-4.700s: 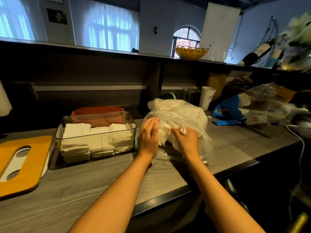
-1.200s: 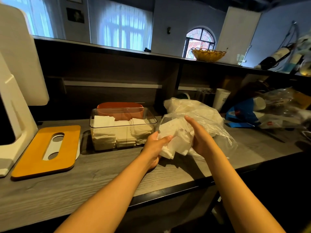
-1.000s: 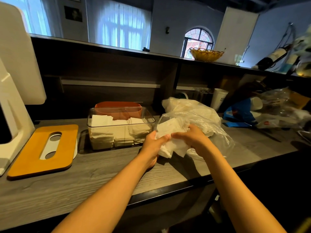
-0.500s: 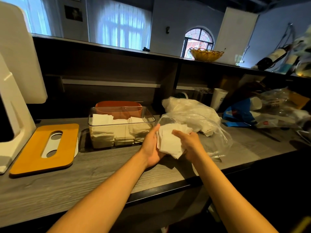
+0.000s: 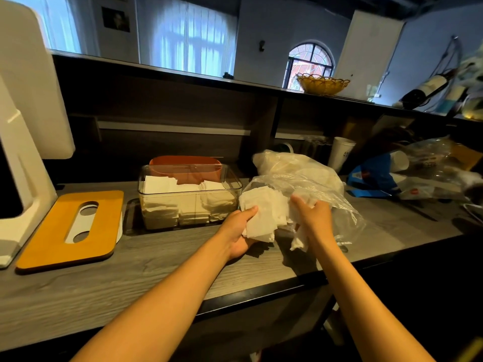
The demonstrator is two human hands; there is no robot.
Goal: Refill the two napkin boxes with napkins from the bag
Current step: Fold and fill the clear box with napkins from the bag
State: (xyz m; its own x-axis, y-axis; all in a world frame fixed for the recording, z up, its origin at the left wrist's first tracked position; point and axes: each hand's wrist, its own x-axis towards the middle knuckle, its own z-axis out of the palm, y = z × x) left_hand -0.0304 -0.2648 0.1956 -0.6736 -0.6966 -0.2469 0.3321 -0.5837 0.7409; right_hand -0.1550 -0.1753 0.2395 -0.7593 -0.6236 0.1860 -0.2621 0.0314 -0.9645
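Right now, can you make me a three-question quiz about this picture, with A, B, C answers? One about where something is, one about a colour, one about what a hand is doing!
1. Where is the clear napkin box?
A. On the high shelf
B. On the counter, left of the plastic bag
C. Inside the bag

2. What colour is the flat lid with the long slot?
A. Orange-yellow
B. Blue
C. Green

3. What is the left hand doing?
A. Resting flat on the counter
B. Holding a stack of white napkins
C. Lifting the lid

Answers:
1 B, the box stands on the counter beside the bag.
2 A, its top is orange-yellow.
3 B, thumb and fingers hold the stack.
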